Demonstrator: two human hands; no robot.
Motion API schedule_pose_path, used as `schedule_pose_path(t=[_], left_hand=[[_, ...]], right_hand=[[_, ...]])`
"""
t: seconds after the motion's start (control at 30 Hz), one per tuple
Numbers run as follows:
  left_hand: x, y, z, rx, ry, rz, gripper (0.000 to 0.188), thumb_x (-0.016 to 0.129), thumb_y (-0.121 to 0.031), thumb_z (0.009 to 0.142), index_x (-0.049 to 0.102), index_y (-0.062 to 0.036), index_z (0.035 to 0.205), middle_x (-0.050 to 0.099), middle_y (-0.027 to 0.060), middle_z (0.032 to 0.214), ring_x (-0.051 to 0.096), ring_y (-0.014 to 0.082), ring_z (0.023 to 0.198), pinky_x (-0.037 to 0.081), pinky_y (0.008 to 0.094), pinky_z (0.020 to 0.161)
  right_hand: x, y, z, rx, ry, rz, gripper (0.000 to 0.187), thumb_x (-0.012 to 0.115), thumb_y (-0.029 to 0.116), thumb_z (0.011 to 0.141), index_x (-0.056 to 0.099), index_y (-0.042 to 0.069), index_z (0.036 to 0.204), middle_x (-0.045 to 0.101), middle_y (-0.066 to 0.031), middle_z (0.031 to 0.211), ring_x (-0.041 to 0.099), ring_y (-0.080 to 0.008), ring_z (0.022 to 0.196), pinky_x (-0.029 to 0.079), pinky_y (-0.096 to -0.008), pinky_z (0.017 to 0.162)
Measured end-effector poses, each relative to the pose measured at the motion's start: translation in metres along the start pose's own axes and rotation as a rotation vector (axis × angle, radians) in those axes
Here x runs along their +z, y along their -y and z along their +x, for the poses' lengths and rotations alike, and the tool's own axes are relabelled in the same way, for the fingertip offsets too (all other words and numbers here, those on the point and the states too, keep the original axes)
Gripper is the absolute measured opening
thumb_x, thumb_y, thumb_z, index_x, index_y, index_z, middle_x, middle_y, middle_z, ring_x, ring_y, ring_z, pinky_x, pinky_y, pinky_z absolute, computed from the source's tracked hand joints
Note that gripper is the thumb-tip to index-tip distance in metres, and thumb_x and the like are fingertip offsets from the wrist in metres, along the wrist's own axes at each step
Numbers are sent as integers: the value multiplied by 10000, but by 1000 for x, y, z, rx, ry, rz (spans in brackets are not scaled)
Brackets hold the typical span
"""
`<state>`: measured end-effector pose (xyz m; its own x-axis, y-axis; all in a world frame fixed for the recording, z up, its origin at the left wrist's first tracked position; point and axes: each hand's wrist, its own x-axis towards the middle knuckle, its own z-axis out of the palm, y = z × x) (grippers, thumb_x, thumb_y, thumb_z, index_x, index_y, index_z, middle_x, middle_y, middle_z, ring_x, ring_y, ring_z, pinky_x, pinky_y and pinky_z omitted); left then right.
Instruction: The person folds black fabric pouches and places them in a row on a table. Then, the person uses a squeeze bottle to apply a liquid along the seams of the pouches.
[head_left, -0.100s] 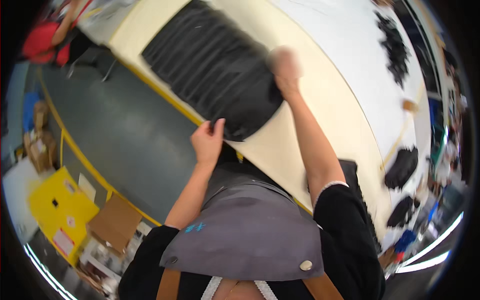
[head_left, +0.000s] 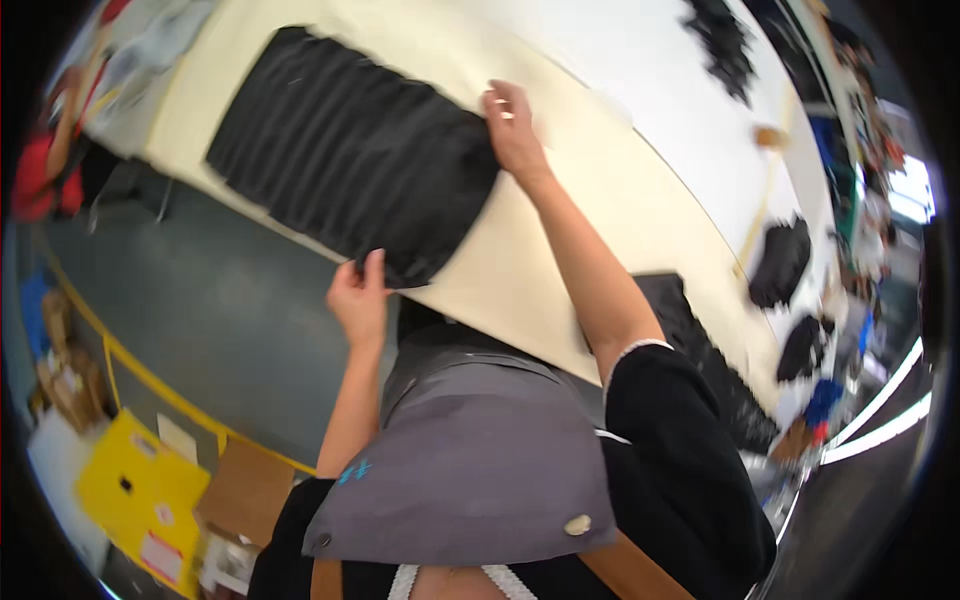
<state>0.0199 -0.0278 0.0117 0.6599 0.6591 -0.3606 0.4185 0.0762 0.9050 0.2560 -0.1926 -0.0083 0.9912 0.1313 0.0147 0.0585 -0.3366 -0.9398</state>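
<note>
Everything's slid left in view since last frame, black cloth, both hands and desk together, so mostly my head swinging; right hand reads sharper now. Cloth lies flat on the cream part of the desk, one long side just beside the desk edge. Left hand looks pinched, thumb and fingers on the near corner. Right hand is at the opposite corner of that same end, fingers bent; can't tell if it's gripping or just resting. Handling guess: soft, floppy, fairly light, nothing fragile. Ridges run across it; can't tell one piece from a stack, and a stack could shear. Best hold is both corners of this end, kept taut, since a lone pinch would sag or rumple it. Edge side is tight: past it is a drop to the floor. Better room is right, over bare cream toward the white top. Watch the second black cloth by my right elbow.
</note>
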Motion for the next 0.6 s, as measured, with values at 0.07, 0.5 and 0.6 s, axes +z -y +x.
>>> schedule_pose_path(t=[0.07,0.5,0.6], left_hand=[[2,-9,1,-132,30,32,266,701,-205,902,593,38,904,614,32,698,553,68,522,464,212,463],[9,-11,-57,235,203,-44,126,488,-144,1003,481,-29,952,478,5,757,480,79,616,396,223,554],[58,-23,-76,354,591,225,267,723,-131,828,584,-40,1036,618,91,920,619,171,796,490,292,697]], right_hand=[[-51,-17,-29,-159,-54,-185,411,638,307,912,561,11,1187,623,-163,1105,600,-292,998,471,-396,892],[-310,-80,-215,242,-315,-811,208,665,173,873,617,37,1023,659,-149,1036,618,-296,1000,479,-391,868],[-291,-36,-199,215,-291,-461,97,608,96,910,577,29,973,681,-128,912,653,-213,839,483,-302,768]])
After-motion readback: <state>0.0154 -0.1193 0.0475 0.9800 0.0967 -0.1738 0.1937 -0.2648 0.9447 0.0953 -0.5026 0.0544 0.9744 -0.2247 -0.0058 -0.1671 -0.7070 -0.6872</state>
